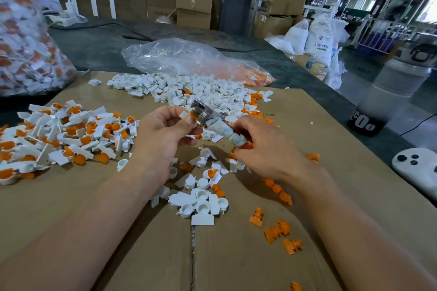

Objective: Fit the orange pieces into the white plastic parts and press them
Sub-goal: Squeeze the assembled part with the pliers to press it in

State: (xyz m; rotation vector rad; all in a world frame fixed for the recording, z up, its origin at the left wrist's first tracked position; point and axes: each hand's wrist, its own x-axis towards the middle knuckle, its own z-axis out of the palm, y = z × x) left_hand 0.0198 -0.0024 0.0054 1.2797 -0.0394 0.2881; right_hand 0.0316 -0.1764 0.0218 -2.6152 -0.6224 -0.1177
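Pinched in left hand (163, 130) fingers (170, 111): one white part (184, 114) with orange piece (192, 114) seated. Light, stiff, likely slippery; better held by the flat tab. Clamped in right hand (262, 149) fingers: wrapped metal tool (224, 131), at the piece. Below the fingers, crowded loose parts (203, 198); rightward, bare cardboard (343, 149), then counter (314, 78) edge.

Bare forearms, bare wrists, left hand (163, 131), right hand (266, 150) — both bare, nails short and plain
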